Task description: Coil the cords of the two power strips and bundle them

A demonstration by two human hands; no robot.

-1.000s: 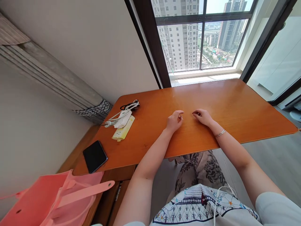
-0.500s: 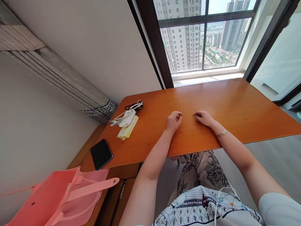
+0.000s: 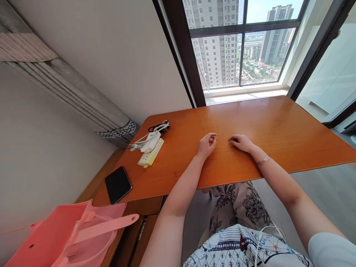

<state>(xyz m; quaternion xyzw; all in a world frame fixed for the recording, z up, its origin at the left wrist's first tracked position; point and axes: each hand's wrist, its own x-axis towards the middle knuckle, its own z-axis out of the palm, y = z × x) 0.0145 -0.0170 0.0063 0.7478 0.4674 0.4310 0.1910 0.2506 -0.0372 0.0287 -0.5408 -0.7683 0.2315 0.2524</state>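
Observation:
My left hand [image 3: 207, 144] rests on its side on the orange-brown wooden table [image 3: 267, 122], its fingers curled into a loose fist with nothing visible in them. A short gap to the right, my right hand [image 3: 240, 142] lies palm down on the same tabletop. Its fingers are bent in and held together, and I see no object there. A thin bracelet [image 3: 263, 160] circles the right wrist. Nearest to my left hand is a yellow and white power strip [image 3: 150, 154], with a white adapter [image 3: 150, 142] and its cable lying against it.
At the table's left edge lies a black-screened tablet or phone [image 3: 118, 185]. A black cable [image 3: 164, 126] sits by the white one. Lower left stands a pink bag [image 3: 63, 230] on a wooden cabinet. A window [image 3: 217, 55] is beyond the table; a tied curtain [image 3: 83, 96] hangs left.
The view has tilted slightly, so the scene sits a little lower. Left-hand fingers have turned slightly; the right hand is nearly unchanged. Nothing was picked up.

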